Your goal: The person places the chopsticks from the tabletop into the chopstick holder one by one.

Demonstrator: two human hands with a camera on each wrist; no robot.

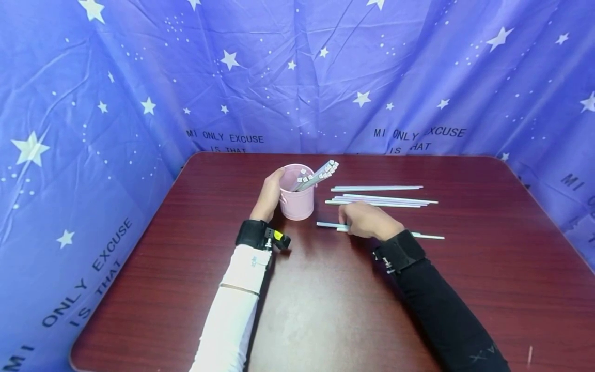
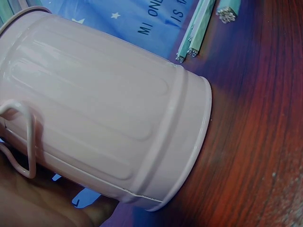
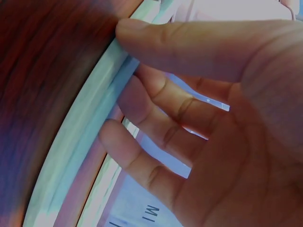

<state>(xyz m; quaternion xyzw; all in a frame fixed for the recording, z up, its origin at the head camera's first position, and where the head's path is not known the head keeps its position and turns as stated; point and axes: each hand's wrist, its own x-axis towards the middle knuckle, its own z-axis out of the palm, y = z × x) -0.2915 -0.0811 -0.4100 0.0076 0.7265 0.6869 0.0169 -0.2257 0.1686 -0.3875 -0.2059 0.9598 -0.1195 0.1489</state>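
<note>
A small pink bucket (image 1: 297, 206) stands upright on the table with a handle loop on its side. My left hand (image 1: 267, 196) grips it from the left, thumb up at the rim. Out of the bucket leans a bunch of thin pale sticks (image 1: 319, 174), tilted to the right. To the right of the bucket, my right hand (image 1: 369, 221) pinches pale green sticks (image 3: 78, 125) low over the table. In the right wrist view the thumb lies on one side of them and the fingers on the other. Their left ends show past the knuckles in the head view.
Behind the right hand, several more sticks (image 1: 390, 200) lie roughly side by side, with a thinner group (image 1: 376, 188) farther back. The dark red wooden table (image 1: 186, 248) has rounded corners. A blue star-printed curtain (image 1: 297, 77) surrounds its back and sides.
</note>
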